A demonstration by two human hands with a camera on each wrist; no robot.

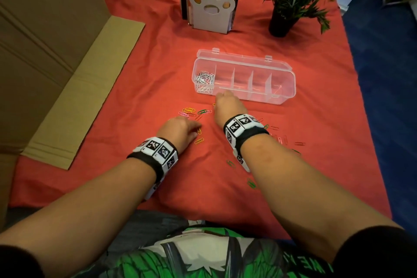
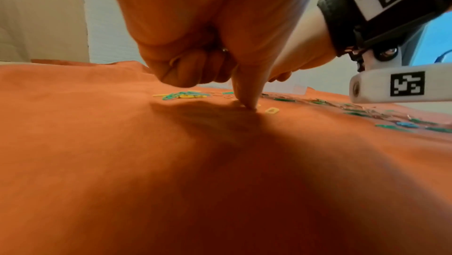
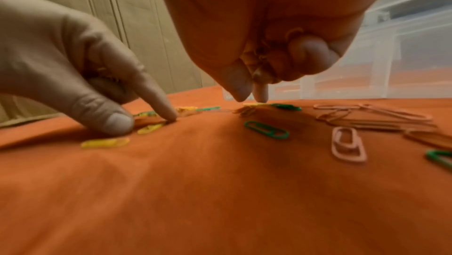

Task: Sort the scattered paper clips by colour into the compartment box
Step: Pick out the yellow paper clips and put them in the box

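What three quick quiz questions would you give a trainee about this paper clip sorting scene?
1. True or false: the compartment box has its lid shut.
2. Which compartment holds the white clips: A leftmost, B middle, C rightmost?
3. Fill in: the left hand presses its index finger on the cloth beside a ___ clip.

Key: 1 false; 2 A; 3 yellow.
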